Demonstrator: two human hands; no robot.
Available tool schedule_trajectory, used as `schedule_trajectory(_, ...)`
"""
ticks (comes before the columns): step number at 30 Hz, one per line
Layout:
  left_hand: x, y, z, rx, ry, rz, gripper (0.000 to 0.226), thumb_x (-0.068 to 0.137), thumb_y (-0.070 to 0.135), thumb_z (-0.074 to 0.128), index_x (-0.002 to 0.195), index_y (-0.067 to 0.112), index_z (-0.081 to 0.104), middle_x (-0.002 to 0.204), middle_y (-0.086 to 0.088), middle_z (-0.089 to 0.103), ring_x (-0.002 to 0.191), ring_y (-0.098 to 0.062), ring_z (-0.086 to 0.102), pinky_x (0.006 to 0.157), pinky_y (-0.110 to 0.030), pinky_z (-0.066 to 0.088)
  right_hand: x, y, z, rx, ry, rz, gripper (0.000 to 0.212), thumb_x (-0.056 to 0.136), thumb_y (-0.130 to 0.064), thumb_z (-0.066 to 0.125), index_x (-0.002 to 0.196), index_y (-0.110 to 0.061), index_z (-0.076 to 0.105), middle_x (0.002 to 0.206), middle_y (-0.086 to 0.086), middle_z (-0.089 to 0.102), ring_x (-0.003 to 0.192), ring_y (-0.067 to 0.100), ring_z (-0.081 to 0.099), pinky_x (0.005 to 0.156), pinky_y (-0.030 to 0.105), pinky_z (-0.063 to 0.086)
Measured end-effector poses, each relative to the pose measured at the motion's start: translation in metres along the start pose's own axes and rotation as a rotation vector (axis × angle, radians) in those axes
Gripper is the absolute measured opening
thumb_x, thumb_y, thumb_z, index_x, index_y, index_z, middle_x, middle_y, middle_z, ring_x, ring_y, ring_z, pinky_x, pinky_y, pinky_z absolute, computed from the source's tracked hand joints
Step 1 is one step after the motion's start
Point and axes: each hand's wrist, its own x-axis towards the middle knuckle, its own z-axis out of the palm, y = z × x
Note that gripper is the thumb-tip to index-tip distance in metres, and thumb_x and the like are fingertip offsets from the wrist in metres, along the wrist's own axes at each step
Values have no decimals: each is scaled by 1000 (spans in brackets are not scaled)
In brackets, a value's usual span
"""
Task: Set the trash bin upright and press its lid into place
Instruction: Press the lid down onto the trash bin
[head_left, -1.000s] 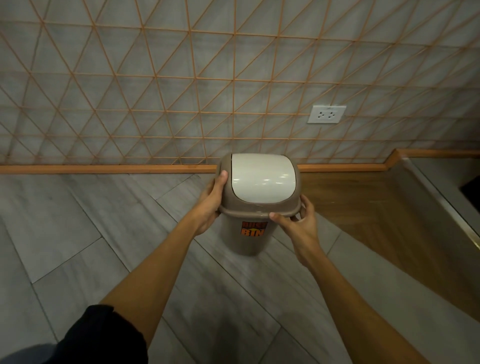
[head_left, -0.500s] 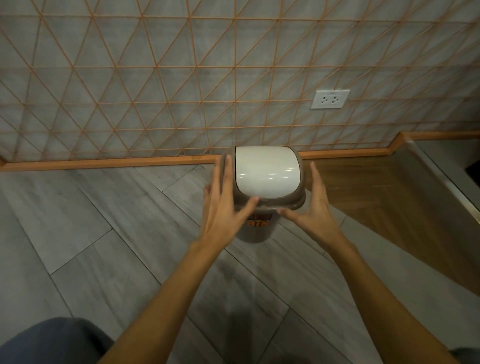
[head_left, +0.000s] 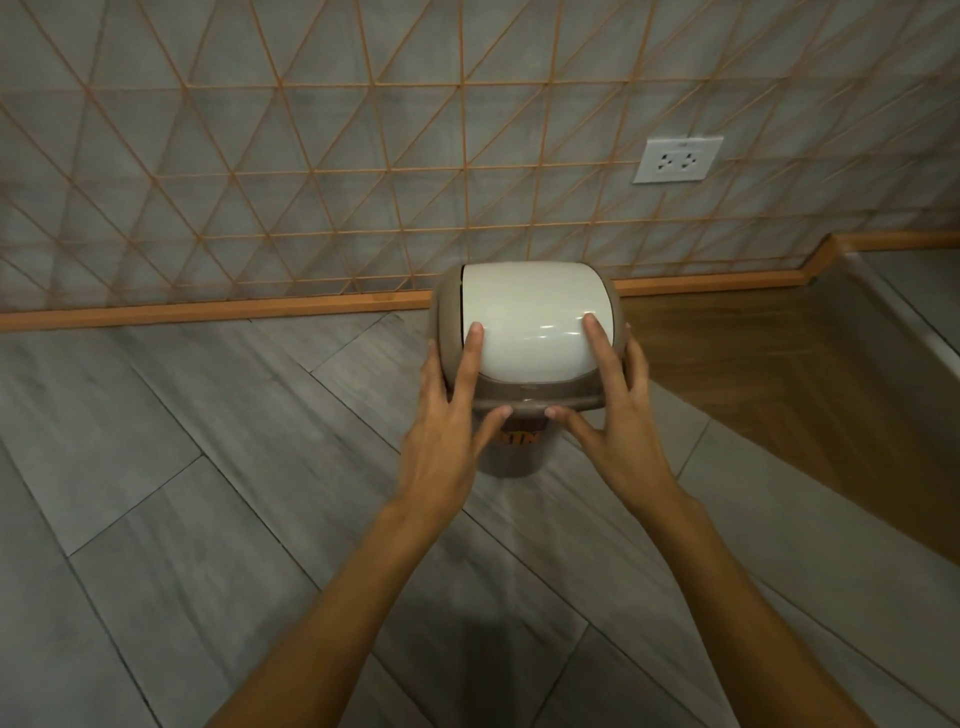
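On the grey floor tiles (head_left: 208, 519) by the wall, I see the trash bin (head_left: 519, 457) upright w/ its swing lid (head_left: 530, 322) on. Left hand (head_left: 447, 431) & right hand (head_left: 618, 431): fingers spread wide, tips on lid, thumbs at its front rim, not gripping.

Left hand (head_left: 447, 415) moved from gripping lid rim, through spread-open pose just off lid, to flat contact on lid (head_left: 524, 332): fingers now laid over left edge of white flap, thumb at front rim. Right hand (head_left: 613, 415) likewise off rim grip, now spread over right side of lid, thumb at front rim beside left thumb. Orange label on trash bin (head_left: 519, 457) now mostly hidden behind thumbs.
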Motion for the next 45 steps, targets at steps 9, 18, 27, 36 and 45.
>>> schedule_trajectory(9, 18, -3, 16, 3, 123, 15, 77, 92, 54, 40, 139, 58, -21, 159, -17, 10, 140, -36, 33, 87, -58, 53, 22, 13, 5, 12, 21, -49, 92, 81, -18, 75, 149, -42, 19, 159, 7, 9, 146, 19, 18, 111, 20, 25)
schedule_trajectory(18, 55, -22, 25, -2, 154, 56, 75, 93, 54, 40, 139, 57, -20, 161, -14, 6, 136, -34, 40, 79, -56, 57, 60, 21, 13, 20, 36, -78, 92, 81, -12, 75, 150, -37, 21, 157, 5, 11, 136, 3, 18, 100, -3, 21)
schedule_trajectory(27, 103, -31, 34, 25, 164, 17, 74, 93, 53, 42, 144, 49, -12, 160, -17, 9, 137, -37, 36, 80, -59, 54, 107, 31, 19, 33, 21, -57, 92, 81, -16, 75, 151, -39, 19, 158, 9, 10, 143, 24, 22, 115, 44, 31)
schedule_trajectory(36, 145, -52, 43, 26, 177, 49, 74, 94, 53, 44, 146, 47, -8, 156, -18, 17, 139, -37, 32, 86, -63, 51, 144, 38, 26, 23, 18, -41, 92, 83, -14, 73, 151, -38, 17, 157, 10, 11, 143, 27, 22, 115, 48, 30)
schedule_trajectory(45, 171, -61, 46, 64, 169, 31, 76, 91, 61, 41, 143, 48, -12, 158, -17, 17, 130, -41, 45, 81, -64, 52, 165, 40, 29, 38, 0, -48, 92, 84, -10, 71, 152, -36, 15, 152, 6, 13, 134, 12, 20, 116, 38, 27)
